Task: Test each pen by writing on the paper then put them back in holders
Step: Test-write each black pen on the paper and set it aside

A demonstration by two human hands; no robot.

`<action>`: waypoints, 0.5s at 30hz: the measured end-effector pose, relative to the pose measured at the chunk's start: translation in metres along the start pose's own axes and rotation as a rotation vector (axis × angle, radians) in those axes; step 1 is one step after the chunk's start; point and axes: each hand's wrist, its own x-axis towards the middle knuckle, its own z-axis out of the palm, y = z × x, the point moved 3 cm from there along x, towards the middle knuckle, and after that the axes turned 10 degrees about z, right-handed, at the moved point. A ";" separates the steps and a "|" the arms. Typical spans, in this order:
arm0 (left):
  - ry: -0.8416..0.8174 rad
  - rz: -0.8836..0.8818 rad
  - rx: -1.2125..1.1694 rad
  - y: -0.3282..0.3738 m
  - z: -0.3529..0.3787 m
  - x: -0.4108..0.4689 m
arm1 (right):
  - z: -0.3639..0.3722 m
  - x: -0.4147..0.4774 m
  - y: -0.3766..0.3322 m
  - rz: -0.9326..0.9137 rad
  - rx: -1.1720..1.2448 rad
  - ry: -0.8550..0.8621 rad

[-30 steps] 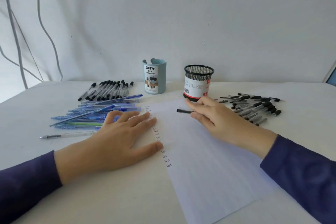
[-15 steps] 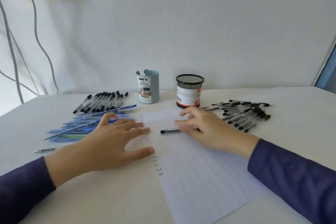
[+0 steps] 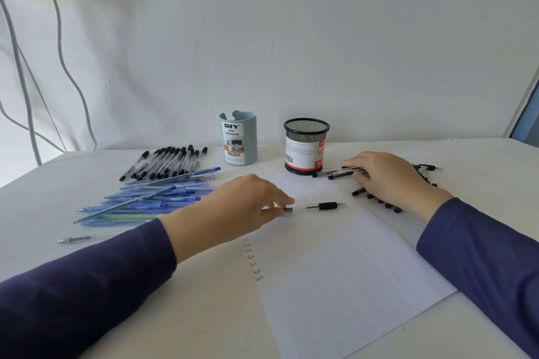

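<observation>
Pinching a pen [image 3: 326,206] by its end on the paper [image 3: 335,271] is the left hand [image 3: 233,207]; the right hand [image 3: 388,175] lies flat on black pens [image 3: 335,174].

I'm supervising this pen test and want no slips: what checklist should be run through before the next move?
1. Clear black-grip pen lying on the white paper sheet: ok.
2. Left hand gripping its back end: cannot tell.
3. Blank writing space beside the handwritten "Test" column: ok.
4. Blue plastic organizer and black mesh cup upright: ok.
5. Right hand free: not ok, rests on the pile of black-capped pens.
</observation>
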 end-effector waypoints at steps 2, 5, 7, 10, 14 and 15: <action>0.053 0.033 0.022 0.000 -0.004 -0.001 | -0.001 -0.001 0.000 0.011 -0.041 0.002; 0.238 0.108 0.033 -0.010 -0.026 -0.008 | -0.003 0.001 -0.003 -0.014 -0.084 0.022; 0.371 0.115 0.049 -0.024 -0.045 -0.010 | -0.002 0.001 -0.005 -0.024 -0.108 0.025; 0.542 0.008 0.055 -0.052 -0.079 -0.016 | -0.003 -0.001 -0.008 -0.053 -0.048 0.112; 0.641 -0.254 0.069 -0.105 -0.106 -0.039 | -0.010 -0.010 -0.025 -0.142 0.117 0.234; 0.625 -0.345 0.081 -0.121 -0.106 -0.047 | -0.012 -0.014 -0.034 -0.175 0.169 0.219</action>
